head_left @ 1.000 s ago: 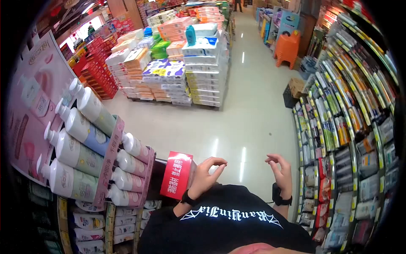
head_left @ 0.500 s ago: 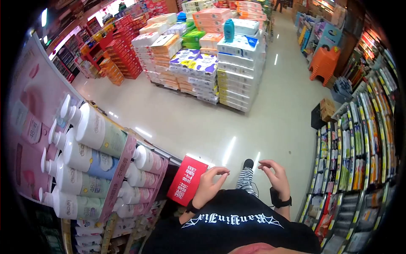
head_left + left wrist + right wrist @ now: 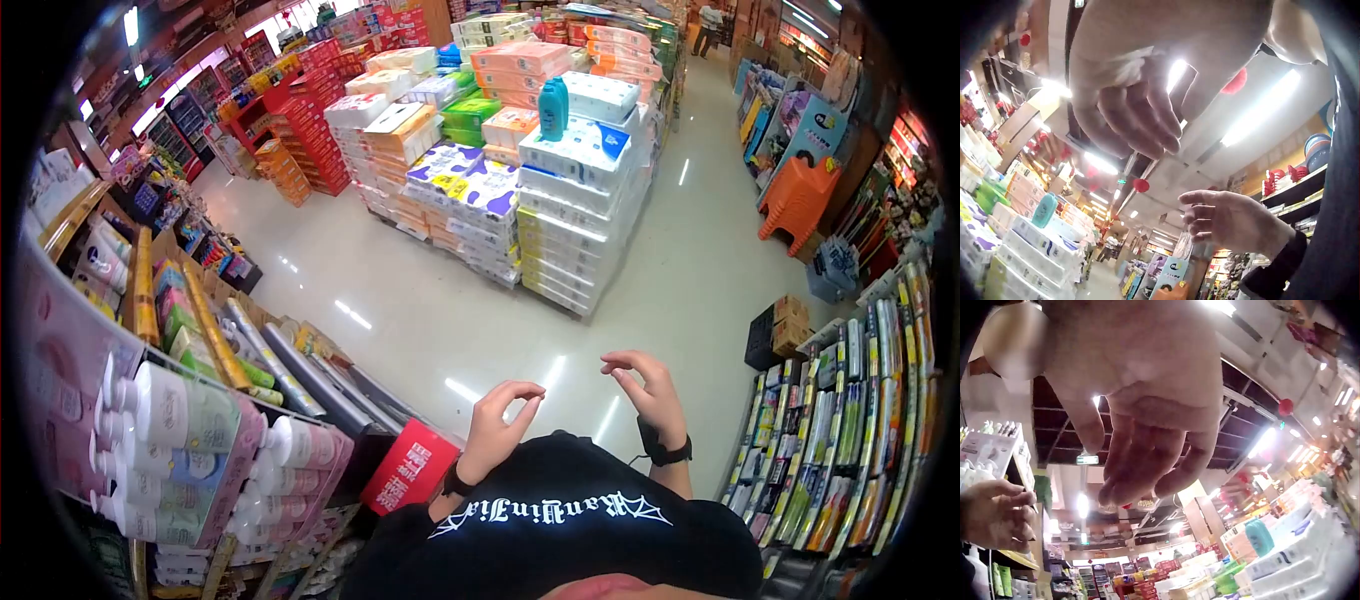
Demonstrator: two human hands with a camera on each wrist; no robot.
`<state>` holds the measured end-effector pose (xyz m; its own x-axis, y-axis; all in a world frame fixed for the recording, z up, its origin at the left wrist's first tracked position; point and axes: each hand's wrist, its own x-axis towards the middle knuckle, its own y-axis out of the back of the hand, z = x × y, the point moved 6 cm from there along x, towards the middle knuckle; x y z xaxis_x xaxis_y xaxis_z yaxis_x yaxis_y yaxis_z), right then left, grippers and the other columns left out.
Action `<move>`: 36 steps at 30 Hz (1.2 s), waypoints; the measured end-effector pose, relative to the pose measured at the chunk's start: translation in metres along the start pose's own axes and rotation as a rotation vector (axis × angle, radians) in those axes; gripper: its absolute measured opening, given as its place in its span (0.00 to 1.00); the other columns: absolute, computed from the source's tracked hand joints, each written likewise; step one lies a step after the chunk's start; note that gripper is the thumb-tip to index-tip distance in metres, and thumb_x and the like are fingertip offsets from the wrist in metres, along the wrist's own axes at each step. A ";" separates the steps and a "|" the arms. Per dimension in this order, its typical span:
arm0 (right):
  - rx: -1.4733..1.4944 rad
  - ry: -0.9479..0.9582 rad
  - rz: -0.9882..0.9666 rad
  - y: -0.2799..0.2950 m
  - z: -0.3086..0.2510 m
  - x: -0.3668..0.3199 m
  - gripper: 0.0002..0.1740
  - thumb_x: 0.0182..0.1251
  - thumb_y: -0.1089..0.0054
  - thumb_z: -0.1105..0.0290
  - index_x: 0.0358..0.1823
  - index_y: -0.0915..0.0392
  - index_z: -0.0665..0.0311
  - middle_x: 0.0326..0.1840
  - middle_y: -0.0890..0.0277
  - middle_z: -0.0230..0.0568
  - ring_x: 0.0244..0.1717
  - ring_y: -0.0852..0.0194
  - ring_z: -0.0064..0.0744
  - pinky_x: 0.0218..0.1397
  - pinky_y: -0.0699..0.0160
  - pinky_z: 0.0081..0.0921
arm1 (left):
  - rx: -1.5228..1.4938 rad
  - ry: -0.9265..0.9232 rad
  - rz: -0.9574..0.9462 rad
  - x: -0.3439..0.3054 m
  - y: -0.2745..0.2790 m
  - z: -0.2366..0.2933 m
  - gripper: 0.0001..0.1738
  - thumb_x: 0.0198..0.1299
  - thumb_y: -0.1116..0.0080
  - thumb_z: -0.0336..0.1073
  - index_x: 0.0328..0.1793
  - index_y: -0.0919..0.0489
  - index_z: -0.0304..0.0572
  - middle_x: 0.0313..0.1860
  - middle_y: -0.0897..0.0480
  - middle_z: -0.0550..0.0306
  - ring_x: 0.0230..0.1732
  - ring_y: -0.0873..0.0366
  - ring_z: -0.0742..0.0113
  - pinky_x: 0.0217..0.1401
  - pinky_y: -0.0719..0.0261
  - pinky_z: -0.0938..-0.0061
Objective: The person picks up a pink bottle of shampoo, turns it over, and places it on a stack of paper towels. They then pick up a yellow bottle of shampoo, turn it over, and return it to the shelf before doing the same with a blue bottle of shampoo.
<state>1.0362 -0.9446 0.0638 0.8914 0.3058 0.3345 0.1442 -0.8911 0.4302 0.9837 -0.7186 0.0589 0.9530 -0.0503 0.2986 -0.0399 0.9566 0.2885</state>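
Both hands are held in front of the black shirt, apart from each other, with nothing in them. In the head view the left hand (image 3: 498,420) has its fingers bent loosely toward the thumb, near a red sign (image 3: 410,467). The right hand (image 3: 650,392) is over the floor, its fingers loosely bent inward. The left wrist view shows the relaxed left hand (image 3: 1147,75) close up and the right hand (image 3: 1235,219) beyond it. From the right wrist the right hand (image 3: 1141,406) hangs with fingers loosely bent; the left hand (image 3: 999,515) is at the left edge.
Stacked tissue packs (image 3: 570,200) with blue-green bottles (image 3: 552,108) on top stand ahead. Pump bottles (image 3: 180,410) fill a display at the left. A packed shelf (image 3: 850,430) lines the right, with orange stools (image 3: 800,195) and a black crate (image 3: 765,340) farther along the aisle.
The head view has turned, so the pump bottles sit lower and more shelf goods show at the left. The foot seen half a second ago is out of sight. Both hands remain without anything in them.
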 end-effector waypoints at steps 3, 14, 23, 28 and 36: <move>0.062 -0.057 -0.007 0.016 0.026 0.011 0.12 0.67 0.44 0.74 0.48 0.19 0.67 0.40 0.15 0.43 0.42 0.16 0.36 0.48 0.22 0.31 | -0.036 0.035 -0.043 0.027 -0.025 -0.001 0.08 0.62 0.41 0.28 0.44 0.17 0.34 0.42 0.14 0.51 0.47 0.16 0.61 0.53 0.22 0.69; 0.149 -0.237 0.049 0.044 0.110 0.073 0.11 0.68 0.44 0.74 0.48 0.18 0.68 0.41 0.15 0.44 0.44 0.15 0.35 0.51 0.20 0.29 | -0.012 0.043 -0.175 0.145 -0.063 -0.051 0.08 0.63 0.40 0.30 0.46 0.17 0.36 0.42 0.14 0.51 0.45 0.16 0.60 0.51 0.22 0.70; 0.103 -0.218 0.215 0.048 0.141 0.203 0.11 0.68 0.44 0.74 0.49 0.18 0.69 0.40 0.15 0.43 0.44 0.16 0.33 0.51 0.22 0.28 | -0.004 -0.072 -0.187 0.294 -0.021 -0.094 0.09 0.62 0.40 0.30 0.46 0.17 0.35 0.42 0.14 0.51 0.45 0.16 0.61 0.51 0.22 0.70; 0.006 -0.164 0.225 0.034 0.153 0.276 0.11 0.68 0.44 0.74 0.49 0.18 0.68 0.39 0.15 0.42 0.44 0.17 0.33 0.52 0.23 0.27 | 0.008 -0.103 -0.137 0.368 0.011 -0.127 0.08 0.62 0.38 0.29 0.45 0.16 0.35 0.41 0.15 0.49 0.44 0.15 0.58 0.48 0.21 0.70; 0.148 -0.296 0.106 -0.001 0.195 0.340 0.12 0.70 0.45 0.73 0.50 0.19 0.68 0.42 0.15 0.43 0.46 0.16 0.33 0.51 0.22 0.28 | 0.025 -0.004 -0.132 0.415 0.040 -0.159 0.08 0.62 0.40 0.28 0.45 0.16 0.34 0.42 0.13 0.51 0.46 0.16 0.61 0.51 0.22 0.70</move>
<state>1.4236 -0.9055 0.0135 0.9875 0.1183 0.1039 0.0861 -0.9583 0.2725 1.4257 -0.6554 0.0499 0.9492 -0.1766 0.2605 0.0782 0.9342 0.3481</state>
